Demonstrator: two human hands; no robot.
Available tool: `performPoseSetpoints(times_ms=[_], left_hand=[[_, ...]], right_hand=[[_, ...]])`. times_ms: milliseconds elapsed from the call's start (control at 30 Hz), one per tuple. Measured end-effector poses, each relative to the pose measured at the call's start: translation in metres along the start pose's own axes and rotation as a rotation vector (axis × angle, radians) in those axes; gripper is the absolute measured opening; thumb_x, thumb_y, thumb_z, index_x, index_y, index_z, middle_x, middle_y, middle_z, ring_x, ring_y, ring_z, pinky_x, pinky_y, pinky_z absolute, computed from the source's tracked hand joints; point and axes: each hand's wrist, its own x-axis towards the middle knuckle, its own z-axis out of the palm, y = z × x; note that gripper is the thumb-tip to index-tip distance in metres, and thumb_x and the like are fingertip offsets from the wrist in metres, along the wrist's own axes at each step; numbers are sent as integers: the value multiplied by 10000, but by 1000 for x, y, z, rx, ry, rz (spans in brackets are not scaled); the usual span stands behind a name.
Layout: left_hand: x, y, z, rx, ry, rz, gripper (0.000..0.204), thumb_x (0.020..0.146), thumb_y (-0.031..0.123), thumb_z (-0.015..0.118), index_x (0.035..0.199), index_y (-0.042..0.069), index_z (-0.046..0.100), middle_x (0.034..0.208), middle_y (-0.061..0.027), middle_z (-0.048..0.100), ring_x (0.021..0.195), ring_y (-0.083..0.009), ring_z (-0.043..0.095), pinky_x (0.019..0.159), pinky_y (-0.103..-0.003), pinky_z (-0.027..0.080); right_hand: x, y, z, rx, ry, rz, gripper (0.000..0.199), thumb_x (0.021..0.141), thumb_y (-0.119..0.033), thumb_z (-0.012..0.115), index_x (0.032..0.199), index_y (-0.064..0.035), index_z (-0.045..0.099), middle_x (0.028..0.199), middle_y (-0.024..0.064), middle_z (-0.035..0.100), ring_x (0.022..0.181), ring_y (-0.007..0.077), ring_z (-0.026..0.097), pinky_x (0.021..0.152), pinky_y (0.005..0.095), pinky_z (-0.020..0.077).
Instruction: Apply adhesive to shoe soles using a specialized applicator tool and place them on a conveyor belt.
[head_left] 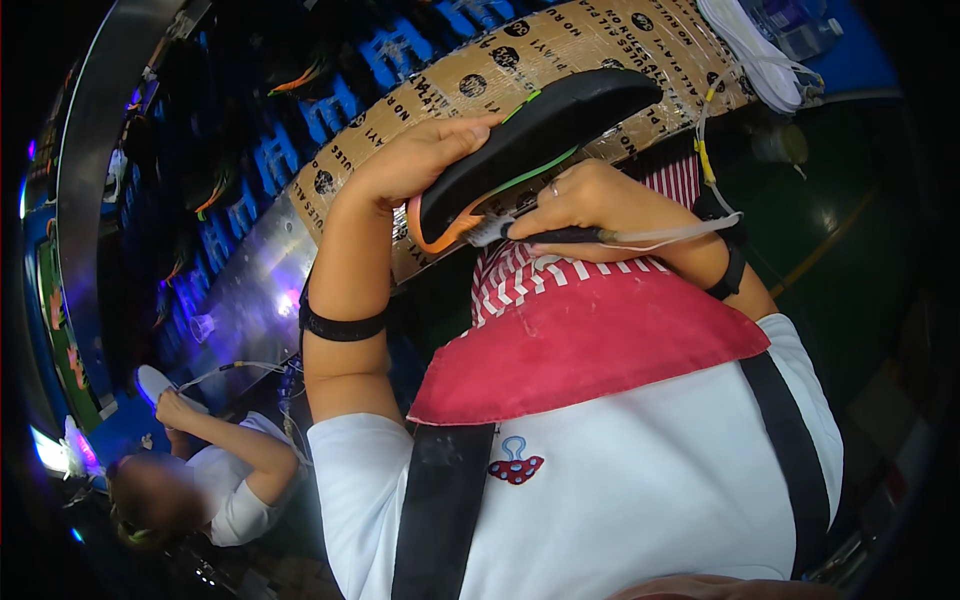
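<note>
Your left hand (415,160) grips one black shoe sole (535,140), fingers closed around its heel end, where an orange rim shows; a green line runs along the sole's edge. You hold it tilted up above the long brown cardboard strip (600,45) that lies across the tabletop (850,200). Your right hand (585,200) is closed around one dark pen-like tool (560,236), its tip touching the sole near the orange heel. A pale cable (680,232) runs from the tool past your wrist. Each wrist carries one black band. A red apron (600,340) covers your lap below the hands.

Beyond the strip, blue racks (300,130) hold dark shoes with orange and green trim; their count is too blurred to tell. At the far right corner sits one clear plastic bottle (800,30) beside a coil of white cord (750,50). At lower left another person (230,480) holds one white sole (155,385).
</note>
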Motion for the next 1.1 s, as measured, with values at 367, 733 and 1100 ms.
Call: performPoseSetpoints(times_ms=[367, 733, 1100], left_hand=[[6, -48, -16, -584, 213, 64, 384, 919, 259, 455, 1191, -10, 495, 1085, -143, 591, 928, -197, 610, 799, -301, 509], [-9, -65, 24, -1201, 455, 504, 715, 830, 653, 242, 1288, 129, 408, 1277, -212, 404, 1161, -388, 401, 902, -614, 336], [22, -116, 56, -1463, 226, 518, 672, 836, 596, 292, 1299, 118, 389, 1300, -191, 407, 1142, -395, 429, 816, -497, 459]], right_hand=[[-7, -4, -17, 294, 62, 104, 214, 707, -83, 695, 913, -39, 659, 737, 119, 640, 640, 210, 620, 571, 288, 472], [-22, 1, -26, 428, 515, 301, 230, 725, -44, 685, 950, -6, 656, 796, 77, 654, 688, 85, 597, 607, 192, 466], [-21, 3, -14, 523, 629, 424, 217, 745, -72, 676, 949, -4, 646, 763, 30, 629, 656, 42, 548, 569, 183, 434]])
